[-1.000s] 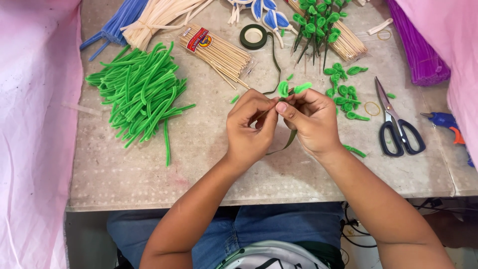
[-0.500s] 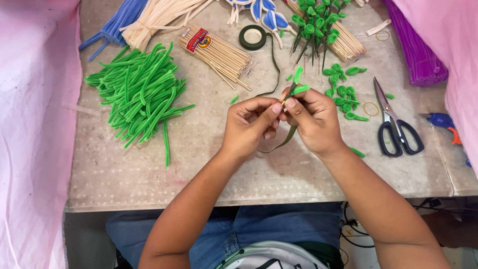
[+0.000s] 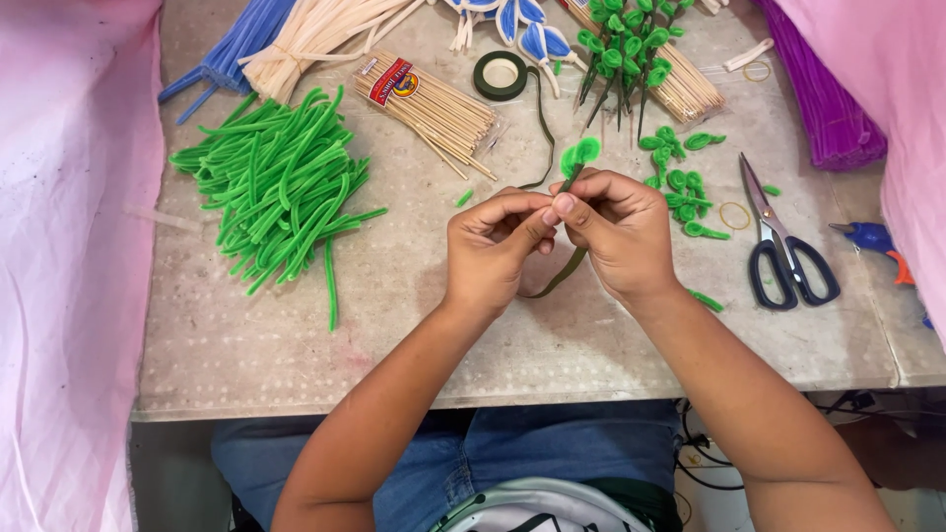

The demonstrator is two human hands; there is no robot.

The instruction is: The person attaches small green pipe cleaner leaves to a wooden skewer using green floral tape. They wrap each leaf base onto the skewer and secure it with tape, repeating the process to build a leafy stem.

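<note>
Over the near edge of a worn worktable, the left hand and the right hand meet fingertip to fingertip, both pinched on a thin stem topped by a bright green pipe-cleaner leaf. A strip of dark green floral tape trails down from the pinch and loops under the right palm. The leaf piece sits in the air above the table's middle, held between both hands.

The likeliest slip, judging by the grip: the tape may lose tension and unwind, or the small leaf could twist off line, since only the fingertips hold it. The trailing strip might also snag on itself.

To the right lie black-handled scissors beside a rubber band and loose finished leaves. To the left spreads a heap of green pipe cleaners.

Farther back, a clear packet of wooden skewers lies slantwise, its end wrapped in a red and yellow label with a round emblem. Just beside it rests the tape roll. At the far edge stand a cluster of finished leaf stems, cream stems, blue pipe cleaners and purple pipe cleaners.
</note>
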